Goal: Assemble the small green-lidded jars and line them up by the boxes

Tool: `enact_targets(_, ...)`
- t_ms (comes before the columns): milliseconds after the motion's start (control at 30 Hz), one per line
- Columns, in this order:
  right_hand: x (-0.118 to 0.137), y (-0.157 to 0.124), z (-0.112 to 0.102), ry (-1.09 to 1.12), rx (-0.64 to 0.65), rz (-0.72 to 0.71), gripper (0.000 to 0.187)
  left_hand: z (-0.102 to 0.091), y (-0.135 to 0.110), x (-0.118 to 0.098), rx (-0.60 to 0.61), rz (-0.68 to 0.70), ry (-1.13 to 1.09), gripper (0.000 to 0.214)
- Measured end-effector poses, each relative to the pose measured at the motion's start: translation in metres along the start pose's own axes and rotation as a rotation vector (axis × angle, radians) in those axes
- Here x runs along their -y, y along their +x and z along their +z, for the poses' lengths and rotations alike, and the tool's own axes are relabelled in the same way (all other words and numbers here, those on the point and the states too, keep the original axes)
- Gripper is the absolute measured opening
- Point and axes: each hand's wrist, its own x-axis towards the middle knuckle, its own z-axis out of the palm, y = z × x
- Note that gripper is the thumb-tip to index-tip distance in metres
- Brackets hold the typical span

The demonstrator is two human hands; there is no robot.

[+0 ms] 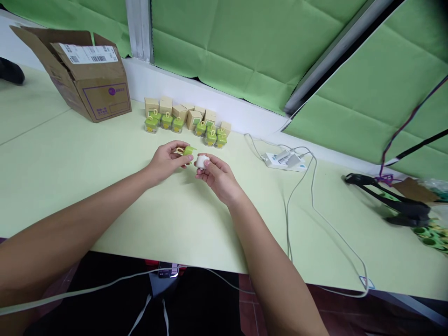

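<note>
- Left hand (167, 161): fingers (182, 158) pinched together on a green plastic piece (187, 150) with a yellow loop, loop pointing toward the right of the view.
- Right hand (219, 178): fingers (211, 163) curled, partly closed around a white rounded piece (202, 162), which sits at the fingertips.
- Green plastic piece and white rounded piece are held just apart, near the middle of the table (87, 186), hands over the table top. We can't tell if the two pieces touch at the far side.
- Behind the hands: small clear cubes (151, 125) with green tops and yellow loops, in two loose groups, with small cream cardboard boxes (165, 105) lined up behind them against the wall.
- Left of those: open cardboard carton (101, 100), flaps up. White shipping label (87, 53) on a flap, barcode visible, text too small to read. Purple logo (112, 91) on the carton side, also unreadable.
- Right of the hands: white power strip (276, 161) with plugs in it, grey cables (311, 186) running across the table and over its front edge.
- Far right: black clamp stand (388, 198) lying on the table.
- Below the table edge: phone (168, 269), only its end in view.
- Green cloth (252, 42) hangs along the wall.
</note>
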Motion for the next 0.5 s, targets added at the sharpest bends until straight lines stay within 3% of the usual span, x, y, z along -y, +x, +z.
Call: enact_targets(500,-0.0001,0.0005,0.0004,0.003,-0.046,0.017,0.051,0.0012,-0.0011,-0.0027,0.014,-0.005,0.006,0.051)
